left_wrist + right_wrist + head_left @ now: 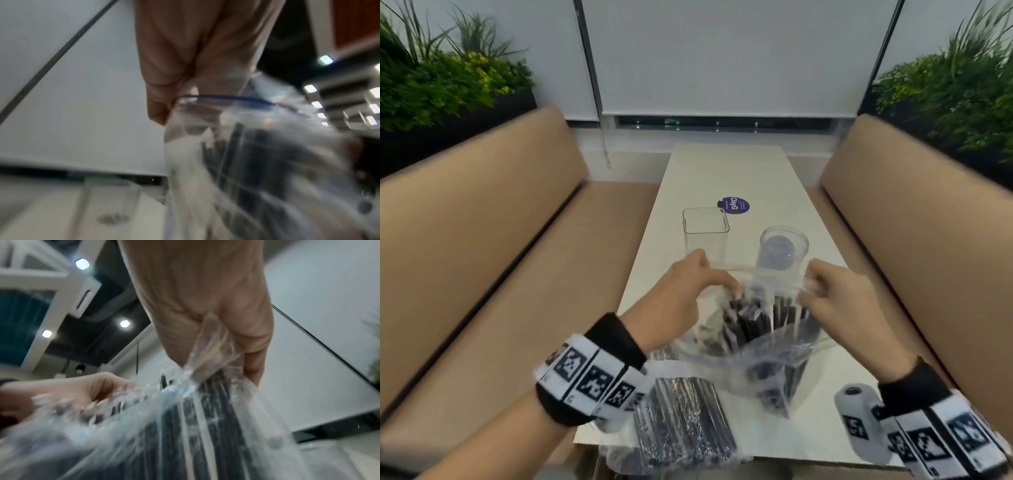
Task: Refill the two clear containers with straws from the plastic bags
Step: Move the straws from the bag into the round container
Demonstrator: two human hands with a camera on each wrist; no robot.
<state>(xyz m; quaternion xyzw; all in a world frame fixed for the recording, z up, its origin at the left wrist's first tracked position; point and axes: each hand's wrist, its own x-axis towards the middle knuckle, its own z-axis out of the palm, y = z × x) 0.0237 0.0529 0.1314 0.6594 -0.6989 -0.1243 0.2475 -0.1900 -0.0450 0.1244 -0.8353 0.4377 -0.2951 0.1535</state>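
Note:
A clear plastic bag (763, 353) full of dark straws (753, 322) is held up over the white table (743, 171). My left hand (688, 291) pinches the left side of the bag's mouth, and my right hand (839, 294) pinches the right side, so the plastic is stretched between them. The left wrist view shows my left hand (185, 68) curled on the bag's rim (222, 98). The right wrist view has my right hand (205, 305) gripping a fold of the bag (209, 353). Behind stand a square clear container (705, 236) and a round clear container (784, 250), both without straws. A second bag of straws (681, 421) lies at the table's near edge.
Tan bench seats (482, 246) run along both sides of the narrow table. A purple round sticker (734, 205) sits beyond the containers. Planters with green plants (448, 82) stand behind the bench backs.

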